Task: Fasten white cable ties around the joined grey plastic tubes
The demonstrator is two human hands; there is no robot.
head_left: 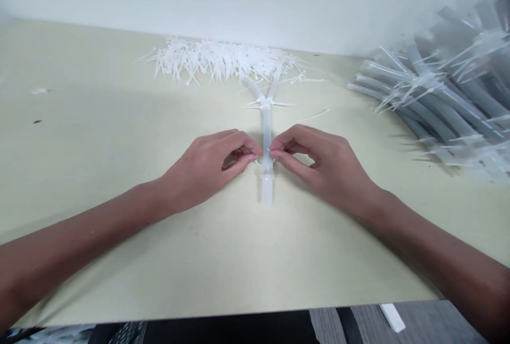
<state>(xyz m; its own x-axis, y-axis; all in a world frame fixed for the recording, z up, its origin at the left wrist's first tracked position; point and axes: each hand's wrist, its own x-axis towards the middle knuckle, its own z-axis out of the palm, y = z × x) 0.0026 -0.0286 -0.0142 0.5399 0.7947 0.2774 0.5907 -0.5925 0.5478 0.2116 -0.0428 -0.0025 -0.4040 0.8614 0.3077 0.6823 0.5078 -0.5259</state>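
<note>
A translucent Y-shaped tube assembly point(266, 126) lies on the table, its two branches pointing away from me and a wider end piece point(266, 190) toward me. Thin cable ties point(265, 103) circle the fork, their tails sticking out sideways. Left of the lower stem, my left hand point(217, 160) is closed in a pinch. My right hand point(319, 155) pinches from the opposite side, close against the stem. Small white bits of a cable tie show at both sets of fingertips; its middle is mostly hidden or blends with the tube.
A heap of loose white cable ties point(223, 59) lies along the wall. One single tie point(314, 116) rests right of the stem. Many similar tube assemblies point(446, 94) are piled at the right. The table's front edge point(223, 316) runs below my arms.
</note>
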